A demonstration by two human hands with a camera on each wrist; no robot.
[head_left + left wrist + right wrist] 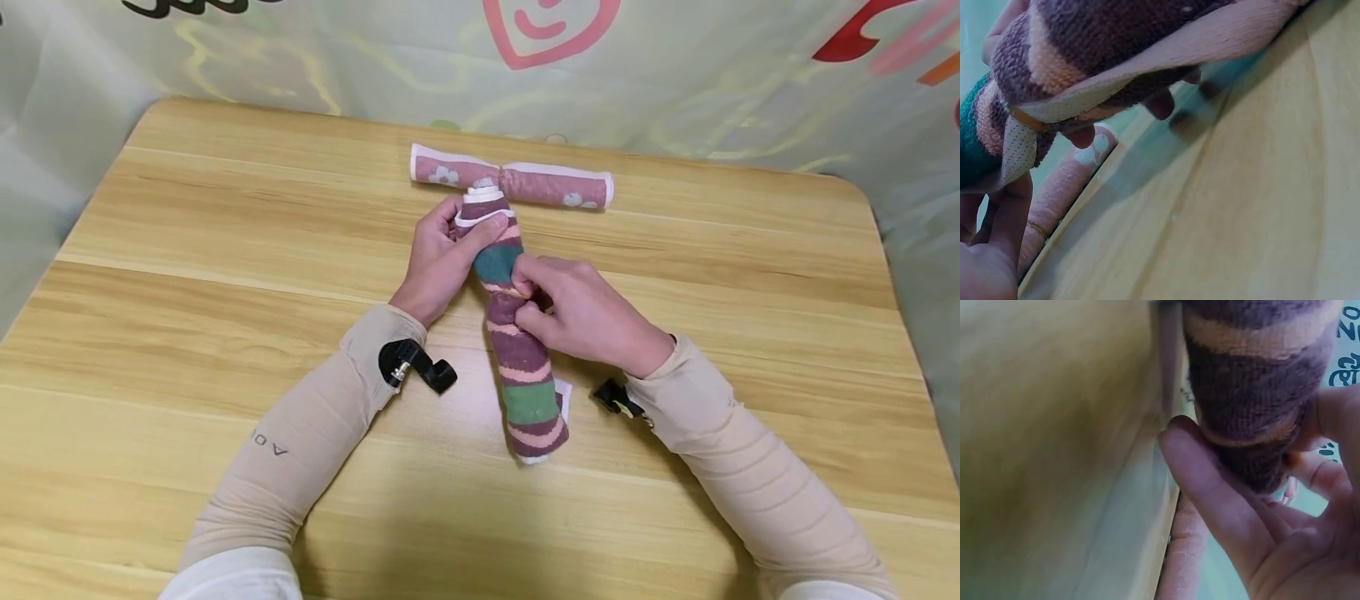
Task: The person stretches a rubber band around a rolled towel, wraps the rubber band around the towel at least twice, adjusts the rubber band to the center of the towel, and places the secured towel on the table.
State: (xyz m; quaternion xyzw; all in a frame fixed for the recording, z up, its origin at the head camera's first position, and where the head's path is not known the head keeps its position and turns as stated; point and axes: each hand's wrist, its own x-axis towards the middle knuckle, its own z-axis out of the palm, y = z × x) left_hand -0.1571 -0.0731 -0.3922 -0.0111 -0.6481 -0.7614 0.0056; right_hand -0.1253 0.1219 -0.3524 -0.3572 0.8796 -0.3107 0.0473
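A rolled striped towel (pixel 525 354) in purple, peach, teal and green slants up from the table's middle, its white-edged end pointing away. My left hand (pixel 438 265) grips the far end, thumb laid across the top. At the towel's narrowed middle, my right hand (pixel 588 308) pinches with thumb and curled fingers. A thin tan rubber band (pixel 1027 119) circles that waist, seen in the left wrist view. Part of the right hand's hold is hidden behind the roll. In the right wrist view, fingers (pixel 1200 478) lie along the towel's underside.
Behind the hands, a pink flowered rolled towel (pixel 558 185), cinched at its middle, lies across the far part of the wooden table (pixel 225 333). A patterned cloth backdrop (pixel 420 67) hangs past the far edge. Both sleeves carry black camera mounts (pixel 420 364).
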